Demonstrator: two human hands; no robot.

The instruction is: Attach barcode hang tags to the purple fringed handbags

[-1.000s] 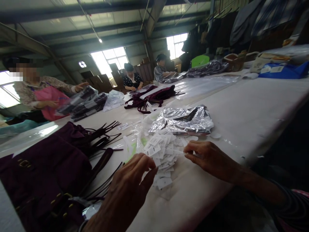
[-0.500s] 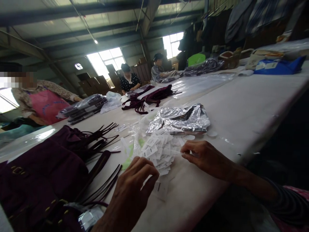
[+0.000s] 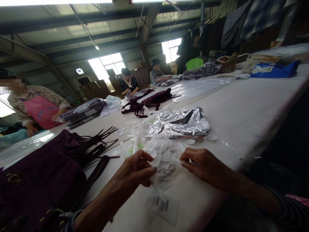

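Observation:
My left hand (image 3: 136, 170) hovers at the near edge of a heap of small white paper tags (image 3: 163, 151), its fingers pinched together on something I cannot make out. A larger barcode label (image 3: 163, 204) lies on the table just below it. My right hand (image 3: 201, 162) rests at the right side of the heap, fingers pinched on a thin clear plastic strand that runs toward the left hand. A pile of dark purple garments with black straps (image 3: 48, 170) lies to the left of my left arm.
A crumpled silver foil bag (image 3: 180, 122) lies behind the tags on the long white table (image 3: 253, 106). More purple garments (image 3: 149, 100) and bagged stacks (image 3: 83, 109) lie farther along. Three other people work at the far side. A blue bag (image 3: 275, 69) sits at the far right.
My left hand has moved up toward the tag heap and closed into a pinch. The barcode label now lies exposed below it. My right hand has barely shifted.

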